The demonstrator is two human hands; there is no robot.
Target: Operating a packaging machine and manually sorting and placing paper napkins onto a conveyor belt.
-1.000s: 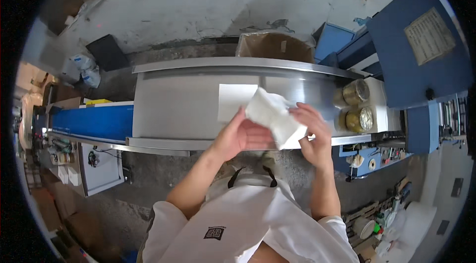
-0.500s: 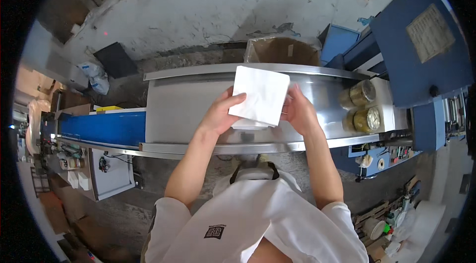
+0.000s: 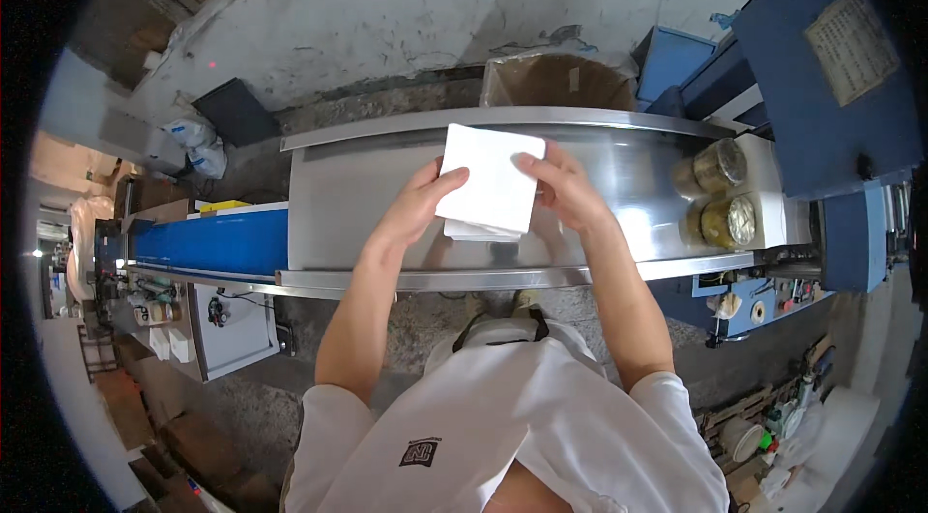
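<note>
A stack of square white napkins (image 3: 491, 179) is held up over the metal table (image 3: 358, 194), its lower layers showing slightly out of line at the near edge. My left hand (image 3: 414, 206) grips the stack along its left side, thumb on top and fingers underneath. On the right side my right hand (image 3: 565, 186) holds it too, with the thumb pressed on the upper face near the corner. The fingers beneath the stack are mostly hidden.
Raised metal rails edge the table. Two glass jars (image 3: 727, 221) stand at its right end beside a blue machine (image 3: 826, 68). A blue conveyor belt (image 3: 213, 242) joins on the left. Behind the far rail sits a lined cardboard box (image 3: 556, 80).
My right hand, which was beside the stack with its thumb off it, has closed on its right edge. The stack has shifted slightly left and turned a little.
</note>
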